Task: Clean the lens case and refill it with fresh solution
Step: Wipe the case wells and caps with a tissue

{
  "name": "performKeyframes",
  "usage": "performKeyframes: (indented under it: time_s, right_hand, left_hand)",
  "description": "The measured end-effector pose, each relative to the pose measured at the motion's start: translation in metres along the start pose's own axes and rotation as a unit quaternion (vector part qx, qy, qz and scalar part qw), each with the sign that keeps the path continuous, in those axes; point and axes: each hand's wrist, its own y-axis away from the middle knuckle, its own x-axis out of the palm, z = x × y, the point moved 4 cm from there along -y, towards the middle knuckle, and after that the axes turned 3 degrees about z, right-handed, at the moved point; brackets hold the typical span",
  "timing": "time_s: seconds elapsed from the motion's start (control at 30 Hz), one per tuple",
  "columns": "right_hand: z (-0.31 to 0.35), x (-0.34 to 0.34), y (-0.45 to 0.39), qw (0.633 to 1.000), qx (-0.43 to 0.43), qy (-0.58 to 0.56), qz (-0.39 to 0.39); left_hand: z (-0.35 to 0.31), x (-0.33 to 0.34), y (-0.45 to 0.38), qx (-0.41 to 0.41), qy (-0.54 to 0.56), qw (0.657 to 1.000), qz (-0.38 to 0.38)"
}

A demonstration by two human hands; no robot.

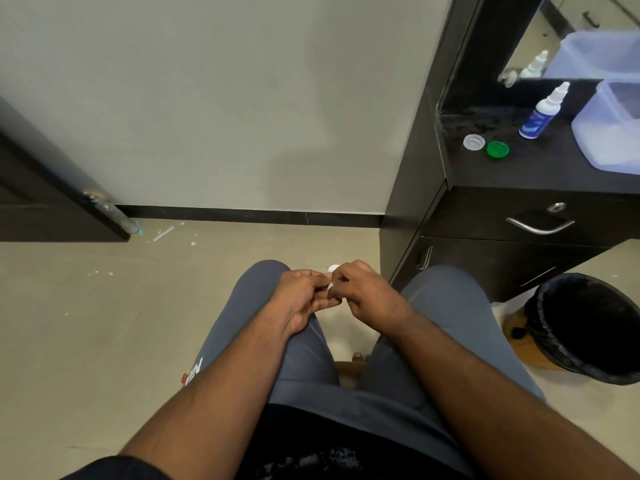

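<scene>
**Both hands pinch the lens case over our lap**

We sit facing the wall, and we take the black cabinet [502, 216] at our right as the landmark. Our hands meet left of the cabinet and below its top, between our knees. The left hand [304, 299] has its fingers curled inward and pinches a small white lens case [333, 271]; the right hand [367, 292] has its fingers bent too and nips the same piece from the other side. Only slivers of white show between the fingertips, so we cannot tell how the case is turned or whether anything is inside it.

On the cabinet's top, near its front left corner, lie two loose caps: a clear cap [473, 143] and, just beside it on the right, a green cap [497, 149]. They sit close but we cannot say whether they touch. Behind them, further in on the top, stands a solution bottle [543, 112], white with a blue label, upright and leaning slightly, its nozzle closed. To the right of the bottle rests a pale translucent tub [609, 133], near the top's right edge.

On the floor right of the cabinet's base stands a bin [585, 327] with a black liner
</scene>
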Motion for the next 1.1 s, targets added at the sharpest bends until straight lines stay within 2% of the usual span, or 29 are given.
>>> performKeyframes:
  time_s: [0.13, 0.23, 0.4, 0.5, 0.57, 0.67, 0.83, 0.97, 1.1]
  right_hand:
    - [-0.010, 0.005, 0.002, 0.999, 0.026, -0.016, -0.010]
    - [-0.022, -0.001, 0.002, 0.993, 0.073, -0.060, -0.075]
    - [-0.012, 0.002, -0.001, 0.990, 0.072, -0.067, -0.101]
    - [-0.014, 0.008, -0.001, 0.979, 0.130, -0.106, -0.118]
    - [-0.015, 0.009, 0.002, 0.953, 0.209, -0.167, -0.143]
    - [-0.016, 0.012, 0.012, 0.890, 0.309, -0.264, -0.208]
    - [-0.034, 0.009, 0.012, 0.818, 0.366, -0.371, -0.243]
    - [-0.034, 0.008, 0.008, 0.821, 0.342, -0.400, -0.224]
    - [-0.029, 0.014, 0.006, 0.854, 0.332, -0.354, -0.189]
  left_hand:
    - [-0.004, -0.010, -0.003, 0.022, 0.041, 0.999, -0.017]
    - [-0.006, -0.012, -0.002, 0.029, 0.050, 0.998, -0.014]
    - [-0.005, -0.005, 0.000, 0.032, 0.033, 0.999, 0.005]
    - [-0.005, -0.003, -0.001, 0.054, 0.032, 0.998, 0.001]
    - [-0.004, -0.002, 0.000, 0.080, 0.021, 0.997, -0.012]
    - [-0.004, 0.002, 0.004, 0.115, 0.014, 0.993, -0.025]
    - [-0.008, 0.001, 0.002, 0.133, 0.025, 0.990, -0.029]
    - [-0.005, 0.005, 0.006, 0.133, -0.026, 0.991, -0.003]
    - [-0.009, 0.000, 0.007, 0.176, -0.020, 0.984, -0.031]
